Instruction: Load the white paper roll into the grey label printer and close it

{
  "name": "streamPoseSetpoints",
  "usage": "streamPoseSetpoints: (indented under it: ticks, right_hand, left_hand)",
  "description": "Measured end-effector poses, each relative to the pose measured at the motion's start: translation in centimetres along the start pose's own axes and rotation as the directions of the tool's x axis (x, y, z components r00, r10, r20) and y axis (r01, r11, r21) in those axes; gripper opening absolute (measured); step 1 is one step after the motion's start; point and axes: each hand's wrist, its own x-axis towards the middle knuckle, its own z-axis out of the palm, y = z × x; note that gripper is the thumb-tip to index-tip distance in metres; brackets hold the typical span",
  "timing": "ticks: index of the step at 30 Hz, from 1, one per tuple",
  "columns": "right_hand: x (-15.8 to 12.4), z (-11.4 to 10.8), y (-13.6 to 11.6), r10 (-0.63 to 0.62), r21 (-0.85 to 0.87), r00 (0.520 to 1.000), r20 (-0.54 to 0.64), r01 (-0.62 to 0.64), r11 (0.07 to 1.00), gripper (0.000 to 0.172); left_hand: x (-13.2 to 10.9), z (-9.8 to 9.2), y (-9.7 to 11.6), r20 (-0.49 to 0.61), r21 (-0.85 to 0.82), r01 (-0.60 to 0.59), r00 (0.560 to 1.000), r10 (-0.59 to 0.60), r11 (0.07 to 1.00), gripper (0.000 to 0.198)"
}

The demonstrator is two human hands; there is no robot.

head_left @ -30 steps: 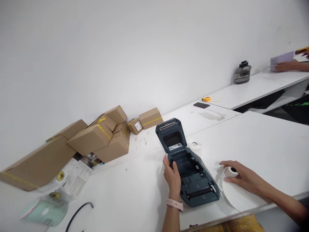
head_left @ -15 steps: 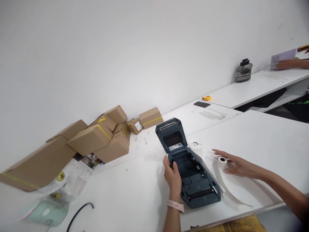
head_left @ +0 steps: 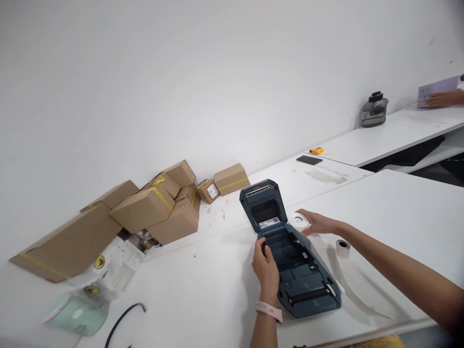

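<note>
A dark label printer lies on the white table with its lid swung up. My left hand, with a pink band at the wrist, is closed on the printer's left side, its thumb over the rim. Beyond the printer's right side, my right hand has its fingers around a white label roll that stands on the table. Nearer to me, a smaller roll rests on the table, its paper strip curling toward the front edge.
Cardboard boxes are piled at the left against the wall. Bagged items, a green pouch and a black cable lie nearer. Farther off are a phone, a tape measure, a grey container and another person's hand.
My right hand has moved from the smaller roll to the larger roll behind the printer and taken hold of it. My left hand stays on the printer. The view has shifted slightly.
</note>
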Motion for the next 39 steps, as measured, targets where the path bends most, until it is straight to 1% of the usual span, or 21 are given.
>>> streamPoseSetpoints:
  ticks: [2,5,7,9,11,13,15,16,17,21,25,26,29,33,36,39]
  right_hand:
    - [-0.5,-0.1,-0.3,0.006,0.026,1.0,-0.015,-0.005,1.0,0.076]
    - [-2.5,-1.6,-1.3,0.007,0.093,0.999,-0.034,-0.004,0.996,0.071]
    - [-3.9,-2.8,-2.9,-0.034,0.182,0.999,-0.019,0.037,0.983,0.07]
    - [-5.0,-3.6,-5.3,-0.117,0.264,0.993,0.026,0.106,0.959,0.07]
    - [-5.5,-3.4,-8.3,-0.215,0.261,0.968,0.128,0.176,0.949,0.068]
    - [-5.6,-2.2,-11.2,-0.271,0.157,0.919,0.288,0.234,0.96,0.067]
    - [-5.3,-0.4,-13.2,-0.256,0.014,0.861,0.439,0.278,0.96,0.067]
    - [-5.0,0.5,-13.8,-0.228,-0.058,0.843,0.487,0.292,0.955,0.068]
    - [-4.7,1.4,-14.2,-0.2,-0.126,0.834,0.514,0.304,0.944,0.07]
    - [-3.1,3.8,-13.6,-0.128,-0.327,0.837,0.531,0.343,0.881,0.08]
    - [-1.6,5.2,-12.7,-0.074,-0.443,0.833,0.548,0.364,0.819,0.09]
    - [-1.3,5.6,-12.6,-0.064,-0.457,0.83,0.555,0.368,0.81,0.091]
    - [-0.7,6.6,-12.0,-0.045,-0.473,0.818,0.573,0.375,0.797,0.088]
    - [-0.3,7.7,-10.8,-0.054,-0.502,0.842,0.536,0.369,0.782,0.091]
    - [-0.3,8.3,-10.3,-0.094,-0.495,0.863,0.497,0.371,0.785,0.091]
    - [-0.8,7.8,-11.0,-0.153,-0.444,0.874,0.462,0.377,0.813,0.087]
  left_hand:
    - [0.1,-0.1,0.0,-0.011,0.002,-0.021,1.0,0.021,1.0,0.028]
    - [0.3,-0.4,-0.3,-0.01,-0.018,-0.047,0.999,0.046,0.999,0.024]
    - [0.5,-0.5,-0.5,0.0,-0.042,-0.062,0.998,0.062,0.997,0.022]
    - [0.6,-0.6,-0.8,0.006,-0.066,-0.072,0.997,0.073,0.995,0.021]
    - [0.8,-0.6,-1.0,0.008,-0.086,-0.073,0.997,0.074,0.994,0.022]
    - [0.9,-0.7,-1.0,0.013,-0.104,-0.07,0.997,0.072,0.992,0.023]
    - [1.0,-1.0,-1.0,0.021,-0.121,-0.065,0.997,0.068,0.991,0.027]
    - [1.0,-1.1,-1.0,0.025,-0.129,-0.064,0.997,0.067,0.99,0.03]
    - [1.0,-1.2,-1.0,0.027,-0.137,-0.062,0.997,0.066,0.989,0.034]
    - [0.9,-1.5,-1.0,0.025,-0.163,-0.05,0.998,0.055,0.985,0.044]
    - [0.8,-1.5,-1.1,0.019,-0.178,-0.052,0.998,0.056,0.983,0.045]
    - [0.8,-1.4,-1.1,0.018,-0.18,-0.054,0.998,0.058,0.982,0.045]
    - [0.9,-1.4,-1.1,0.015,-0.184,-0.061,0.998,0.065,0.981,0.046]
    - [0.9,-1.4,-1.1,0.025,-0.177,-0.063,0.997,0.069,0.982,0.044]
    - [0.9,-1.3,-1.0,0.044,-0.16,-0.058,0.997,0.066,0.985,0.033]
    - [0.6,-1.2,-0.8,0.06,-0.142,-0.048,0.997,0.057,0.989,0.019]
